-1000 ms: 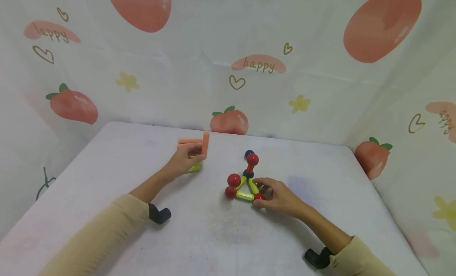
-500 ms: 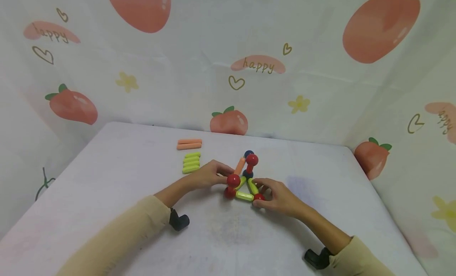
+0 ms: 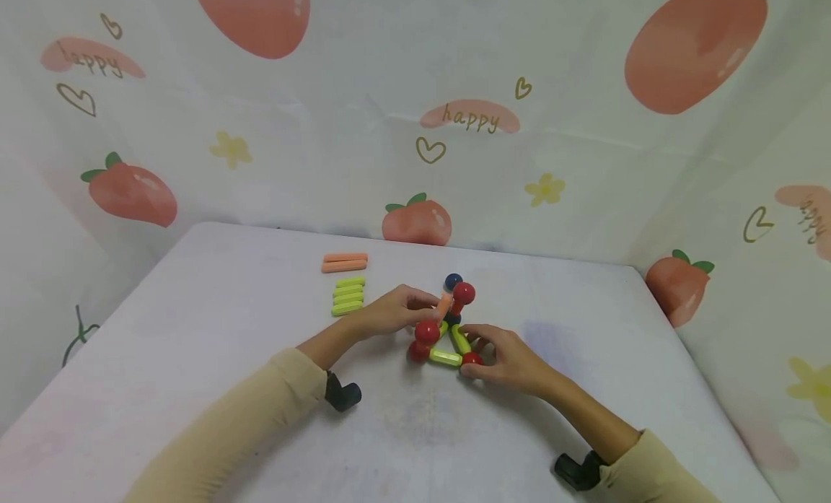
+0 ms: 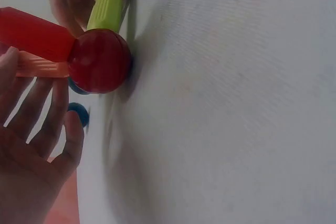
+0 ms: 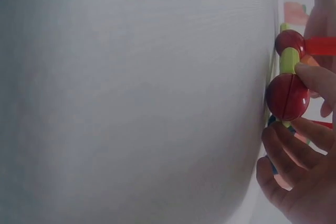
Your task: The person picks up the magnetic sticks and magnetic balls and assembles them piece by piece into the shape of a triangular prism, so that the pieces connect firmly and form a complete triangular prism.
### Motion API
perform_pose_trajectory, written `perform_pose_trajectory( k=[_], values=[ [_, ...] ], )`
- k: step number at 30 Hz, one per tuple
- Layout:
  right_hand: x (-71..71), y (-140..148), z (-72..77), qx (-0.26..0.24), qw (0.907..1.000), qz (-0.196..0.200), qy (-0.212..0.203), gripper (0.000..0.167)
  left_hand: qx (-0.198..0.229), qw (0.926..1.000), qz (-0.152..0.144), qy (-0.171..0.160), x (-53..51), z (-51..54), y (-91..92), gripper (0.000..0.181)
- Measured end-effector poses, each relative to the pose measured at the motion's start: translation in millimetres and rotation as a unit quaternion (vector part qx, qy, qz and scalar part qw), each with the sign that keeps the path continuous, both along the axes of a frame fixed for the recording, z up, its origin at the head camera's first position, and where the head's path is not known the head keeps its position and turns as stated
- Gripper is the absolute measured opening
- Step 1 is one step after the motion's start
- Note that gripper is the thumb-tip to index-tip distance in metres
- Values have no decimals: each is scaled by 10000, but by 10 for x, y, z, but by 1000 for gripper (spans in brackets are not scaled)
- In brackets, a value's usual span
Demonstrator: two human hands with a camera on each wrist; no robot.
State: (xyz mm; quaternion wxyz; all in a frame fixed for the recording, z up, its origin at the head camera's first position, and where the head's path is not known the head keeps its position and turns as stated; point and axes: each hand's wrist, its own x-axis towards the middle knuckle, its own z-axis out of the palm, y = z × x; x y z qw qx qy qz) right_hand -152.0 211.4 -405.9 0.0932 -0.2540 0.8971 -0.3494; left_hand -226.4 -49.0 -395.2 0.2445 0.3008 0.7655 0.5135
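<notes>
So far: triangle [image 3: 446, 358] closed, two posts [image 4: 35, 34] up and topped. Left hand [image 3: 399, 310] pinches orange rod [image 3: 444, 306] above triangle; seating unclear. Right hand [image 3: 506, 359] grips triangle's postless corner ball [image 3: 472, 359]. Unused: rods [image 3: 348, 298] left of triangle, blue ball [image 3: 454, 281] behind.

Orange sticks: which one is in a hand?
The orange stick pinched by the left hand; the other two orange sticks lie side by side on the table, untouched.

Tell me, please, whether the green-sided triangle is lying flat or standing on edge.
Flat: its green sticks and corner balls lie along the table in the head view, while a red rod rises from one corner.
</notes>
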Motion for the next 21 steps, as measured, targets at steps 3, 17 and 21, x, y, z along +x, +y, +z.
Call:
perform_pose_trajectory(
  k=[3,17,21],
  values=[
    [-2,-8,6,-1,10000,20,15,61,12,9999,-125,25,-14,12,42,38],
    [-28,-22,35,-231,9995,-153,131,81,-93,9995,-286,-137,-52,57,103,36],
    [-32,-48,45,-238,9995,-209,65,86,-9,9996,-280,-105,-49,40,98,35]
  ],
)
